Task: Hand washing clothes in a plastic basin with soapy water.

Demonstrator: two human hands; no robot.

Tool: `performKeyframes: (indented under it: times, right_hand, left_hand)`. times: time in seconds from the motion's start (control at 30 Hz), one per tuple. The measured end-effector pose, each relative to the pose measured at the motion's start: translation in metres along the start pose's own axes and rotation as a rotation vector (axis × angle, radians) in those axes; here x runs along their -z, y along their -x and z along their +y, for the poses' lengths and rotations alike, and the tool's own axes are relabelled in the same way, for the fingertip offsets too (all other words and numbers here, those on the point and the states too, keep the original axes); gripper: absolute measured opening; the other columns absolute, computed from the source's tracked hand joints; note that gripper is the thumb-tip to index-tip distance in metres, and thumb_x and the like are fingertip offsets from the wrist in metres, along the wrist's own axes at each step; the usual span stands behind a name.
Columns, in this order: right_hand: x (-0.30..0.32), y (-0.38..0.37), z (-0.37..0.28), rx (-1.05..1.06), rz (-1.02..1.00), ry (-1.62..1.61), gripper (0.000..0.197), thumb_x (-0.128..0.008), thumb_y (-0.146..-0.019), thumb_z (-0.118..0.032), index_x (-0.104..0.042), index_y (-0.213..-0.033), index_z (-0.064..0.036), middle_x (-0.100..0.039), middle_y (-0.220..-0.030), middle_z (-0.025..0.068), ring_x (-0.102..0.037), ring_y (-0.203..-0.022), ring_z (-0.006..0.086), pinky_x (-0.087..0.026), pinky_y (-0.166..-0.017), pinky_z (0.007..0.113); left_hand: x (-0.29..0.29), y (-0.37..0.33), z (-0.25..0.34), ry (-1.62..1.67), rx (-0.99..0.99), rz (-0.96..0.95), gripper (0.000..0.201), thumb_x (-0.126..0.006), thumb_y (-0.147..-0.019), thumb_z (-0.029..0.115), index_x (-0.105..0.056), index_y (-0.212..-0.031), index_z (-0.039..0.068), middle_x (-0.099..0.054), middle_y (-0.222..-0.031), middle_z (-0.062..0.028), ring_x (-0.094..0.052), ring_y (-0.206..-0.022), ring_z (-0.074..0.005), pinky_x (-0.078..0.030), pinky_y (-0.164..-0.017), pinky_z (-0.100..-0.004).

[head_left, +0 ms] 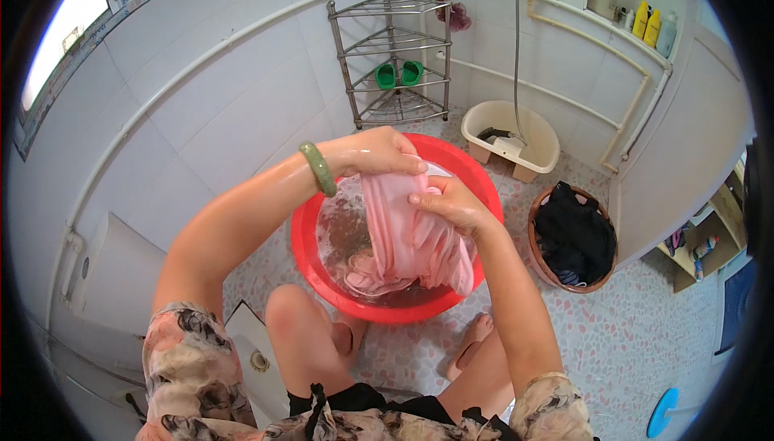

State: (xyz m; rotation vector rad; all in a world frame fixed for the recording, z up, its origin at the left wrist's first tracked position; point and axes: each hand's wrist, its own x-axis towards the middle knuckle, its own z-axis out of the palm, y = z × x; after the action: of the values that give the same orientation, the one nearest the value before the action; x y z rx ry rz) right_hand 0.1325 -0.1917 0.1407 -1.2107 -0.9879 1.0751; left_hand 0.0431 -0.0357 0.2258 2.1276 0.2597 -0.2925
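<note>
A wet pink garment [399, 227] hangs in folds between my two hands, its lower part dipping into soapy water. The water fills a big red basin [476, 168] on the floor in front of my knees. My left hand [379, 153], below a green bangle [318, 168] on the wrist, grips the garment's upper edge near the basin's far side. Close beside it to the right, my right hand [453, 203] pinches the cloth between thumb and fingers. Suds float on the water at the left. Which kind of garment it is I cannot tell.
Right of the basin stands a brown tub [538, 268] of dark clothes [574, 231]. Behind it sits a cream baby bath [476, 122] holding a shower head. A metal corner rack [393, 54] carries green slippers [399, 75]. A wooden shelf [709, 235] and a door [685, 135] stand at right.
</note>
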Motion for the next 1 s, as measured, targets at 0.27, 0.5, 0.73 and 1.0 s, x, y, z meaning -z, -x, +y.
performKeyframes:
  times: [0.27,0.5,0.73,1.0]
  right_hand:
    - [0.029,0.017,-0.037,0.200,0.233,-0.317,0.012,-0.059,-0.076,-0.018,-0.057,-0.078,-0.0066,-0.054,-0.072,-0.0021,-0.049,-0.061,0.0067,-0.041,-0.055,0.022]
    - [0.074,0.041,-0.062,0.573,0.632,-0.845,0.010,-0.058,-0.075,-0.016,-0.053,-0.076,-0.0063,-0.056,-0.075,0.0034,-0.054,-0.070,0.0155,-0.046,-0.066,0.030]
    - [0.167,0.067,-0.014,0.595,0.976,-1.075,0.017,-0.057,-0.076,-0.019,-0.053,-0.083,-0.0045,-0.056,-0.084,0.0083,-0.054,-0.084,0.0235,-0.043,-0.078,0.038]
    - [0.157,0.058,-0.017,0.532,0.876,-0.951,0.017,-0.056,-0.078,-0.021,-0.054,-0.083,-0.0048,-0.057,-0.091,0.0092,-0.054,-0.086,0.0217,-0.044,-0.078,0.036]
  left_hand:
    - [-0.031,-0.001,-0.046,-0.261,-0.054,-0.036,0.034,-0.063,-0.072,0.028,-0.059,-0.088,-0.002,-0.060,-0.076,-0.0072,-0.055,-0.071,-0.0116,-0.044,-0.061,-0.0283]
    - [-0.047,-0.003,-0.171,-0.444,0.151,0.092,0.030,-0.060,-0.071,0.022,-0.059,-0.086,-0.003,-0.060,-0.075,-0.0130,-0.055,-0.071,-0.0173,-0.044,-0.066,-0.0314]
    - [0.020,0.017,-0.098,0.441,-0.129,0.383,0.017,-0.051,-0.083,0.015,-0.056,-0.091,0.001,-0.058,-0.086,-0.0017,-0.052,-0.075,-0.0095,-0.044,-0.071,-0.0251]
    - [0.111,0.045,0.011,0.395,-0.443,0.658,0.021,-0.051,-0.082,0.017,-0.055,-0.091,-0.001,-0.057,-0.084,-0.0045,-0.054,-0.074,-0.0105,-0.046,-0.067,-0.0244]
